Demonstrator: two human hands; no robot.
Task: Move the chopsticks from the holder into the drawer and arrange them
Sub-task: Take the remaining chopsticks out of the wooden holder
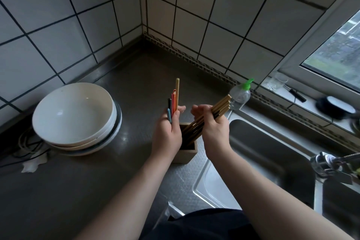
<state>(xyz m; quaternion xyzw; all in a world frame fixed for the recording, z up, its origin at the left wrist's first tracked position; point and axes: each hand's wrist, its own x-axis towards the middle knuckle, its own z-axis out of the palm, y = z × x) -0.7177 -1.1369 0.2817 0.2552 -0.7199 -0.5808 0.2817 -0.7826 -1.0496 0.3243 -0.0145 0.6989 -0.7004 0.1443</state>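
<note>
Hands over wooden holder [187,152] on steel counter [97,191]. Left hand [167,132] clenched round coloured chopsticks [173,103], upright, w/ one pale stick. Right hand [212,128] grips wooden chopsticks [220,106], tilted, lower ends inside holder. Stacked bowls [76,117] to left, sink [272,161] to right.

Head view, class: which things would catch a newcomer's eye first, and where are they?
At centre, the left hand grips coloured chopsticks while the right hand draws wooden chopsticks from the wooden holder. Stacked white bowls sit on the counter at left, and a steel sink lies at right.
</note>
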